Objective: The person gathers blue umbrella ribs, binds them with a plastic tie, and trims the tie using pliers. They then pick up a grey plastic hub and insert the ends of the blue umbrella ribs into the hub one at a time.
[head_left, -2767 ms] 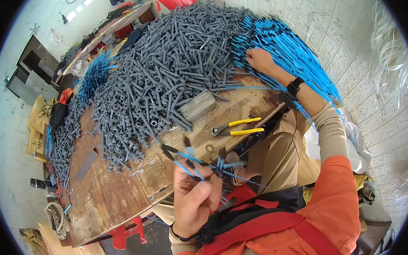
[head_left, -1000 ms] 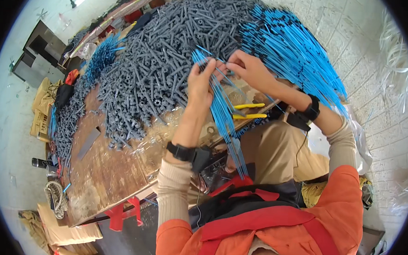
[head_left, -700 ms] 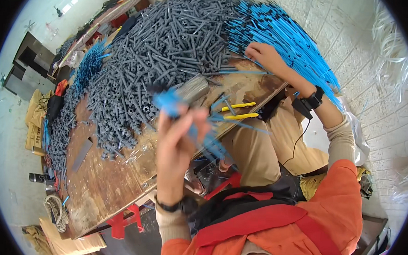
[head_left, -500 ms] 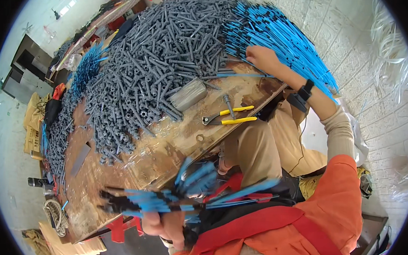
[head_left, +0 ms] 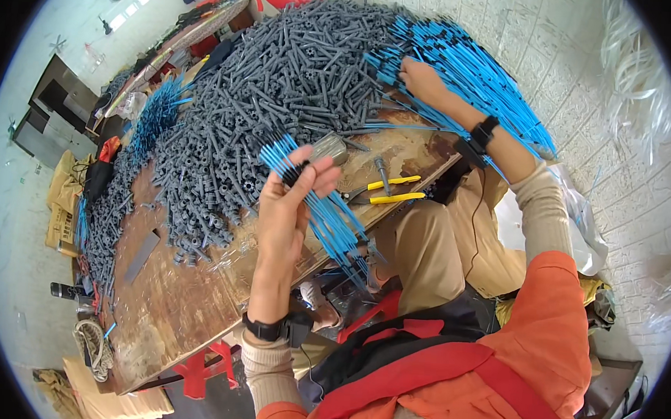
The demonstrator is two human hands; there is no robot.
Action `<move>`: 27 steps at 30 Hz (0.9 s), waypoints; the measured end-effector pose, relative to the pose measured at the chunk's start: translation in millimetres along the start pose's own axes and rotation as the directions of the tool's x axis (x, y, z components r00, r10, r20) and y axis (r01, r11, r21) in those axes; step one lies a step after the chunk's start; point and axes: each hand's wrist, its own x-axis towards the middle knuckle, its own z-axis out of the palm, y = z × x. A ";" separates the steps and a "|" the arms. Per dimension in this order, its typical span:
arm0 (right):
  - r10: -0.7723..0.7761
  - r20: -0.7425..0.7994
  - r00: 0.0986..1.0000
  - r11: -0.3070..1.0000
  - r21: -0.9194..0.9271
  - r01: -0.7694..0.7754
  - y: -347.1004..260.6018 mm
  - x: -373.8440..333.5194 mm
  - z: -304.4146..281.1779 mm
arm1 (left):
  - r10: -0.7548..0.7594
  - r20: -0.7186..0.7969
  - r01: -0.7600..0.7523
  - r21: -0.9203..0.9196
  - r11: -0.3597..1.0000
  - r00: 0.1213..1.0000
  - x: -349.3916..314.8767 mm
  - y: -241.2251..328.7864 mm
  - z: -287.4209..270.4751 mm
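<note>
My left hand (head_left: pixel 287 199) is raised over the table's front edge, wrapped round a bundle of thin blue rods (head_left: pixel 334 228) with black ends. The bundle slants from the grey heap down toward my lap, and a few of my fingers stick out past it. At the back right, my right hand (head_left: pixel 427 84) has its fingers bent in at the black ends of a large pile of blue rods (head_left: pixel 479 80). Its fingertips are partly hidden, so what they pinch does not show. A few loose blue rods (head_left: pixel 412 127) lie below that wrist.
A big heap of grey ribbed plastic plugs (head_left: pixel 282 70) covers much of the wooden table (head_left: pixel 187 293). Yellow-handled pliers (head_left: pixel 397 198), a single grey plug (head_left: pixel 382 174) and a clear box (head_left: pixel 330 147) lie near the front edge. More blue rods (head_left: pixel 158 113) stand at the far left.
My left hand has swung up and forward from my lap to above the table edge, bringing the bundle of blue rods with it. My right hand has shifted slightly at the pile.
</note>
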 end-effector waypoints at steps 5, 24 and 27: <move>-0.100 -0.064 0.993 0.986 0.124 0.107 -56.7 13.8 -42.2 | 0.083 -0.052 -0.086 -0.065 0.994 0.995 22.6 -13.6 -19.1; -0.180 0.174 0.968 0.984 0.013 0.180 -14.1 -43.9 7.1 | 0.377 -0.220 -0.375 0.052 0.926 0.900 -143.7 29.8 27.3; -0.139 0.256 0.957 0.989 -0.022 0.149 -8.0 -16.8 28.3 | 0.274 -0.305 -0.265 0.073 0.962 0.912 -144.2 29.3 21.7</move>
